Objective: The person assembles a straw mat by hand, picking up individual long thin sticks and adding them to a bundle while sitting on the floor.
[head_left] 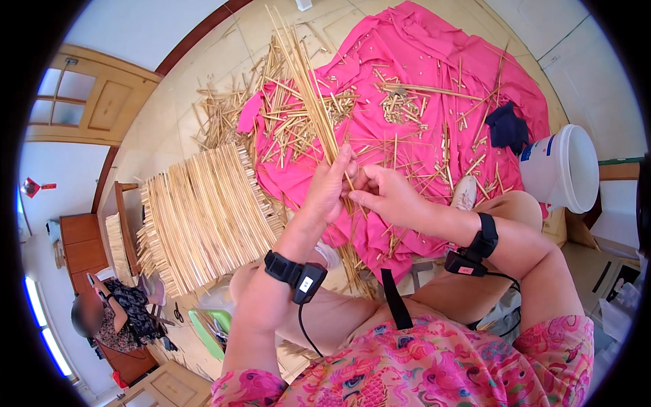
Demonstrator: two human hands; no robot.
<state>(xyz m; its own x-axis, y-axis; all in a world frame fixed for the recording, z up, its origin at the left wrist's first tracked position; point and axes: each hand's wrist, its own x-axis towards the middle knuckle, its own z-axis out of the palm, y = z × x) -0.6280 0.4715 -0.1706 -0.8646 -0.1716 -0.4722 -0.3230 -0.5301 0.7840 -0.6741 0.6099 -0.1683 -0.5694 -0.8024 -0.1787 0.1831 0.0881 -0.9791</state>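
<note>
You are gripping a bundle of long stalks (313,102) in your left hand (331,184) at the centre of the frame, the fingers closing around it, while the stalks are slanting toward the top edge, left of the middle. Your right hand (390,195) is meeting it from the right, fingers curling and thumb reaching toward the bundle; you cannot tell whether it is pinching a stalk, as the fingertips are partly hidden. Beneath the hands, a pink cloth (400,41) is spreading in folds from the centre to the upper right, and short cut pieces (403,107) are lying scattered over it. More loose stalks (227,112) are heaping on the tiled floor (159,132) at upper left of centre. A mat of stalks laid side by side (207,214) is resting left of your left forearm. Toward the right edge, a white bucket (542,173) is lying tipped with its mouth facing right, and a dark blue cloth (507,129) is bunching just beside it. A green tray (203,334) is sitting at lower left, and beyond it another person (129,308) is sitting near the left edge.
</note>
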